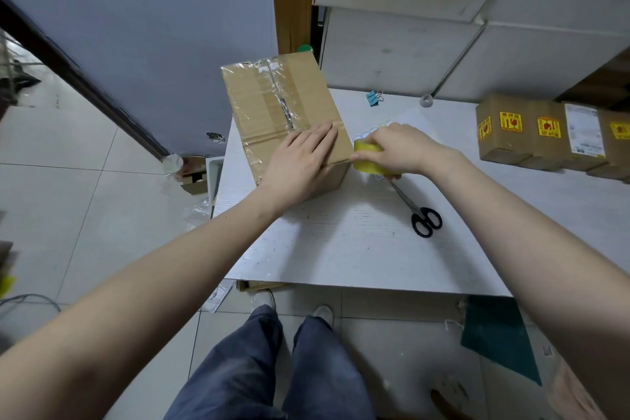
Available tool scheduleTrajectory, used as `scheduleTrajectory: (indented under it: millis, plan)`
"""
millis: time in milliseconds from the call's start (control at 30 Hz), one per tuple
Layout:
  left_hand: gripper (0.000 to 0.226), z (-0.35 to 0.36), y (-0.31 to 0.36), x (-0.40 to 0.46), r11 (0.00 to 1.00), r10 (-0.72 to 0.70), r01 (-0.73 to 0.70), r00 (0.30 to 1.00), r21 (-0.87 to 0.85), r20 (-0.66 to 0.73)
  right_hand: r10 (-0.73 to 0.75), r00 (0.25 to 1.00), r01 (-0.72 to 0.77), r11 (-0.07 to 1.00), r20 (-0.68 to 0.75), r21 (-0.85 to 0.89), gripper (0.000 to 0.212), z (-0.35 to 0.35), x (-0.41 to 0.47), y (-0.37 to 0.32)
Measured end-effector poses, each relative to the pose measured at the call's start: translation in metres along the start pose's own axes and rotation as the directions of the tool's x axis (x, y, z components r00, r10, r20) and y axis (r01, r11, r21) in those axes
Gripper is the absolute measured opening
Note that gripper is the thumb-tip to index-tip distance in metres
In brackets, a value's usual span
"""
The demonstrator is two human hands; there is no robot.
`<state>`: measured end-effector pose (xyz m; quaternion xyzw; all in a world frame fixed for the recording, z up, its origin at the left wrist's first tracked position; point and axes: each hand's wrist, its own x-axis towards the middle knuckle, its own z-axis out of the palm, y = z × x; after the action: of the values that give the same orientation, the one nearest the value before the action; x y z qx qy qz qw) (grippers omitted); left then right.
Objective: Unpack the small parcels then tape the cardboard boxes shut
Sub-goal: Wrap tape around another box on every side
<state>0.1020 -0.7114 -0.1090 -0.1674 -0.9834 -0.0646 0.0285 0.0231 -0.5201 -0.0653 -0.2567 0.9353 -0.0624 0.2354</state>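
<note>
- We have our left hand (pixel 303 160) laid flat, fingers straight and together, pressing on top of the cardboard box (pixel 283 119), which sits closed on the white table (pixel 358 242).
- Our right hand (pixel 402 150) curls round the yellow tape roll (pixel 366 158) at the box's corner, just beside the left fingertips.
- Clear tape already crosses the lid (wrinkled along the centre seam), so we judge this box nearly sealed.
- Scissors (pixel 421 215) lie just nearer us than the right hand.
- Small parcels (pixel 545 136) wait well beyond the right wrist; we judge those still to do.
</note>
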Motion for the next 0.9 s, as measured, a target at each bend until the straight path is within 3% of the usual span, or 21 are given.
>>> scheduleTrajectory:
  millis: [300,467,633,700,900]
  plan:
    - [0.050,-0.001,0.002,0.002,1.000,-0.012,0.014,0.995,0.024,-0.102,-0.117,0.978,0.068,0.961,-0.173,-0.268,0.061,0.006,0.007,0.001]
    - [0.059,0.002,0.001,0.002,0.999,0.021,-0.019,0.999,0.047,-0.047,-0.152,0.967,0.072,0.932,-0.204,-0.354,0.056,0.010,0.008,0.002]
    - [0.068,-0.002,-0.005,0.001,0.989,-0.031,0.028,0.999,-0.142,-0.024,-0.036,0.998,0.030,0.993,-0.054,-0.111,0.057,0.001,0.004,0.003]
    - [0.063,-0.003,-0.008,0.003,0.988,-0.024,0.023,1.000,-0.150,-0.009,-0.008,1.000,0.008,1.000,-0.008,-0.003,0.058,-0.002,0.003,0.005]
    - [0.053,-0.002,-0.006,0.005,0.987,-0.047,0.043,0.999,-0.155,-0.026,0.013,0.997,-0.021,0.994,0.070,0.105,0.053,-0.002,0.007,0.007]
